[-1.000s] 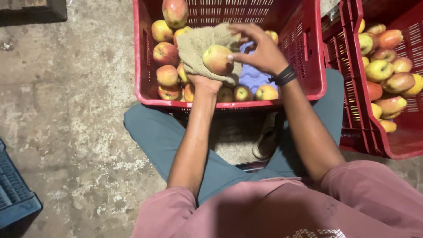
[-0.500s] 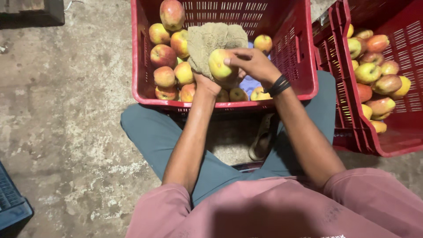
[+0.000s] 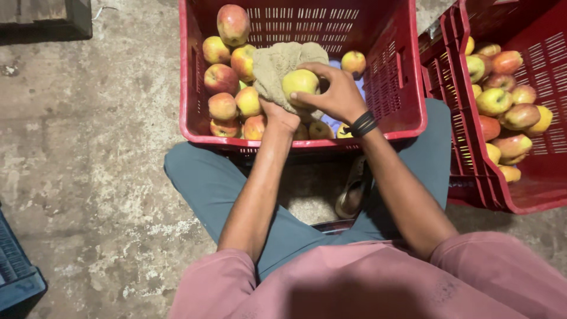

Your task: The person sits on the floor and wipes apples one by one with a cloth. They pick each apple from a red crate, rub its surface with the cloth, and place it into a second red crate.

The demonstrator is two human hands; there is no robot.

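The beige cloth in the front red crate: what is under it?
Under the beige cloth the left hand supports it from below; its fingers are covered. The right hand holds a yellow-green apple against the cloth. Apples lie beside it; any beneath are hidden.

Landmark: near crate point(image 3: 407, 88), on the floor point(image 3: 88, 147) just ahead of the knees. Inside it — loose apples point(image 3: 223, 78) massed at its left side, one apple point(image 3: 353, 61) toward its right. Above its middle — left hand point(image 3: 276, 115) under a cloth point(image 3: 277, 65), right hand point(image 3: 333, 94) on the held apple point(image 3: 299, 82). Second crate point(image 3: 531, 195) to its right, touching, with fruit point(image 3: 495, 100) inside. Sandal point(image 3: 352, 189) just behind its near wall.
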